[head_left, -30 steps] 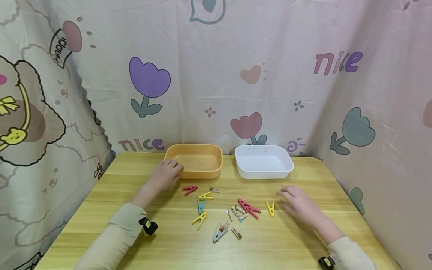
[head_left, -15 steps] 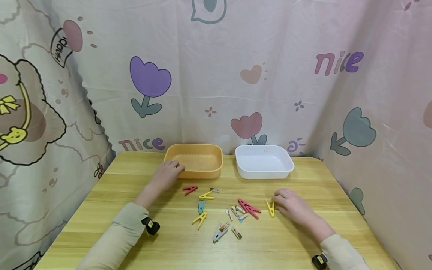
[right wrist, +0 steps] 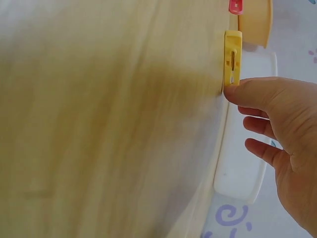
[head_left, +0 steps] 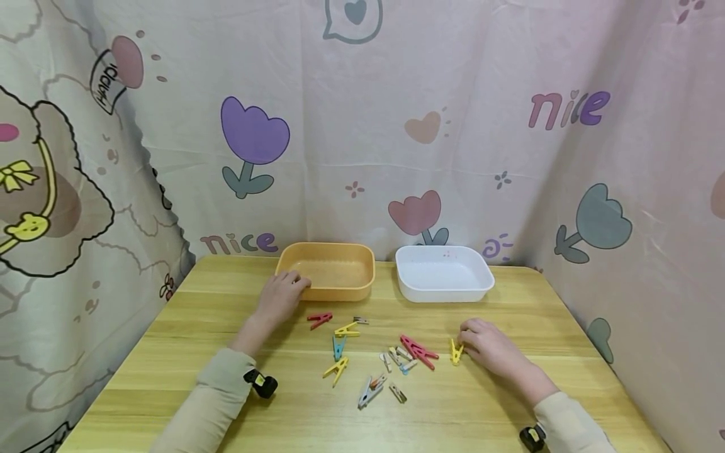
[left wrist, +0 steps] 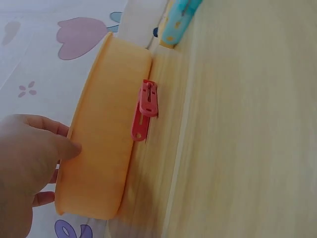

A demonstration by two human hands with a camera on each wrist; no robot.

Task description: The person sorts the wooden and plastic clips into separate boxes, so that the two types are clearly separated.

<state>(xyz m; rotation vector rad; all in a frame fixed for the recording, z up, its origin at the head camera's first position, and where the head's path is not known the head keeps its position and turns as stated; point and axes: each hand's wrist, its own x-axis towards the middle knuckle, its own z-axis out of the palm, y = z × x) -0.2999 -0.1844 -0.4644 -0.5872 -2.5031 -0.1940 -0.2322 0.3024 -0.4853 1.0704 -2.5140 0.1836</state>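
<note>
My left hand (head_left: 281,294) holds the near left rim of an orange plastic basin (head_left: 340,294). In the left wrist view the thumb lies on the outer wall and the other fingers go over the rim. On the right side of the table, my right hand (head_left: 491,345) pinches one end of a yellow clothespin (right wrist: 233,54) between thumb and forefinger. The clothespin's other end points toward the person at tabletop level. A large red clothespin (head_left: 419,351) lies just left of it. A smaller red clothespin (left wrist: 147,99) lies beside the orange basin.
A white basin (head_left: 444,294) stands at the back right of the wooden table (head_left: 453,415). Between the hands lie a blue clothespin (head_left: 338,347), yellow clothespins (head_left: 337,368), a grey clothespin (head_left: 369,395) and several small clips (head_left: 398,393). A patterned curtain (head_left: 340,126) hangs behind.
My right hand has moved left and down to the yellow clothespin and taken hold of its end, squeezing its legs closer together. My left hand stays at the orange basin's rim.
</note>
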